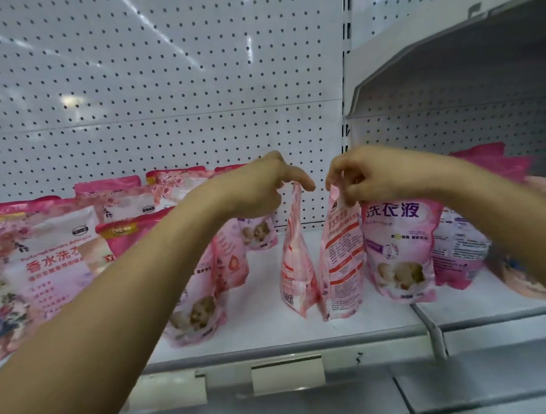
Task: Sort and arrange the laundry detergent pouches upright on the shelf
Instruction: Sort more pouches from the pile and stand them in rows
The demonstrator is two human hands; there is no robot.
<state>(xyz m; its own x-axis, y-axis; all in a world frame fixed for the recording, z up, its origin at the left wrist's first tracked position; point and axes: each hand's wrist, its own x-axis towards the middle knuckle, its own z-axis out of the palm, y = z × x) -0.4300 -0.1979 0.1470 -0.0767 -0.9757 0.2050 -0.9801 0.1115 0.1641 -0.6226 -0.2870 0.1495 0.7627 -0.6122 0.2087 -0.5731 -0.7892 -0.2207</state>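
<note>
Two pink detergent pouches stand upright side by side in the middle of the white shelf (272,315), turned edge-on. My left hand (257,188) pinches the top of the left pouch (296,263). My right hand (362,179) grips the top of the right pouch (342,266). A pink pouch with purple lettering (399,247) stands just to the right, under my right wrist. Under my left forearm, a pink pouch with a puppy picture (204,300) stands leaning.
Several pink and white pouches (55,268) crowd the left of the shelf, some leaning. More pouches (459,246) lie at the right beyond a shelf divider (432,328). A white pegboard (162,85) backs the shelf. An upper shelf (447,52) overhangs at the right.
</note>
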